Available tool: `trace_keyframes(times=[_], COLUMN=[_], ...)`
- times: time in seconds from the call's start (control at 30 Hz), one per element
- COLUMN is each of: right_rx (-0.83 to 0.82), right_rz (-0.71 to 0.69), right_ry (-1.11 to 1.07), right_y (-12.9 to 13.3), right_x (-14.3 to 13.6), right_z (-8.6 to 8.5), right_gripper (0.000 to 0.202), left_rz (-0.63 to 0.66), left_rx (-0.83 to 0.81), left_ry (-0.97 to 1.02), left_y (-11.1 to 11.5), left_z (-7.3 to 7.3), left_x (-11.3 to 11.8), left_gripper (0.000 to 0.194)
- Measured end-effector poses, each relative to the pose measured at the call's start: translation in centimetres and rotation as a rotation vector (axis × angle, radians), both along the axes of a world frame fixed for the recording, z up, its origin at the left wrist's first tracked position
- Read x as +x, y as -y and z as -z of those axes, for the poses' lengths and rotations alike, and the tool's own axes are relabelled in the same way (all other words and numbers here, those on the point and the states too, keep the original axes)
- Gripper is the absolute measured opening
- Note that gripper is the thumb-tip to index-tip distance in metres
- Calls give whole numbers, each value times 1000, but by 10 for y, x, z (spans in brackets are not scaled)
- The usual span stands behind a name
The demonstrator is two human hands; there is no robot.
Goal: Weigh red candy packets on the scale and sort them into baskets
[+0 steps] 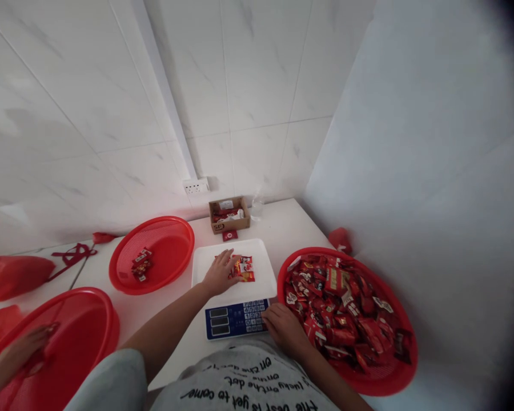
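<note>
My left hand (221, 274) reaches over the white tray (201, 257) of a scale, its fingers spread and touching red snack packets (245, 268) that lie there. Below the tray is the scale's blue keypad panel (235, 319) with dark display windows. My right hand (282, 325) rests at the panel's right edge, fingers bent together near the keys; whether anything is under them is hidden. Just right of that hand stands a large red basket (405, 377) full of red-wrapped packets.
A red basket (180, 251) with a few packets stands left of the scale. Another person's hand (34, 342) is over a red basket (105, 302) at lower left. A cardboard box (229, 222) and a clear plastic item (257, 208) are near the wall. Red bags (17, 277) lie far left.
</note>
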State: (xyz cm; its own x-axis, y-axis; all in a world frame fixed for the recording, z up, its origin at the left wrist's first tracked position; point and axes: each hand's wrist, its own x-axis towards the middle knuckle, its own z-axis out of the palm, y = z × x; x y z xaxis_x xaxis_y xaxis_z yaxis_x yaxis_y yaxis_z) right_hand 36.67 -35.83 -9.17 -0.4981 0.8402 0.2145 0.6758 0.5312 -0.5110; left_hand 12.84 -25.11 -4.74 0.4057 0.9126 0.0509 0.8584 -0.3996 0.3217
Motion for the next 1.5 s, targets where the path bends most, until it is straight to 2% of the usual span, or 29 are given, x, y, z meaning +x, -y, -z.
trace_keyframes(times=[0.1,0.17,0.33,0.47,0.57,0.7,0.77,0.8,0.93,0.97,1.03,1.13,1.3,1.4,1.5], right_rx=[-5,-10,2,12,9,8,6,2,-29,-32,-35,-25,2,8,19], right_rz=[-4,0,1,-5,2,-2,-2,-2,0,-3,-4,-5,-1,5,1], right_ry=[2,10,27,3,1,-14,-16,-15,-10,-9,-6,-8,-9,-20,-26], right_y=[0,0,0,0,-1,0,0,0,0,0,-1,-1,-1,-1,-1], right_x=[0,0,1,1,0,0,0,0,1,1,1,0,0,0,0], right_z=[0,0,0,1,1,-1,-3,-4,-8,-8,-7,-3,-1,-2,-2], right_gripper=[17,16,15,17,17,16,17,17,16,16,17,17,16,16,15], left_rz=[132,111,-191,-413,-495,-506,-429,-339,168,245,304,219,-120,-238,-279], left_rx=[-56,-92,-89,-115,-180,-235,-188,-149,-54,-59,-74,-73,-74,-142,-209], left_ry=[-120,-138,-96,-49,-16,-13,-33,-52,-178,-206,-233,-211,-172,-160,-146], left_y=[-6,-9,-4,4,7,12,15,15,7,4,-2,-5,5,8,8], left_z=[11,19,34,37,36,31,26,22,7,6,7,18,36,38,34], left_x=[0,3,24,43,51,51,44,39,17,13,9,14,37,47,48], left_gripper=[64,59,55,56,57,64,69,69,67,67,68,63,58,64,72])
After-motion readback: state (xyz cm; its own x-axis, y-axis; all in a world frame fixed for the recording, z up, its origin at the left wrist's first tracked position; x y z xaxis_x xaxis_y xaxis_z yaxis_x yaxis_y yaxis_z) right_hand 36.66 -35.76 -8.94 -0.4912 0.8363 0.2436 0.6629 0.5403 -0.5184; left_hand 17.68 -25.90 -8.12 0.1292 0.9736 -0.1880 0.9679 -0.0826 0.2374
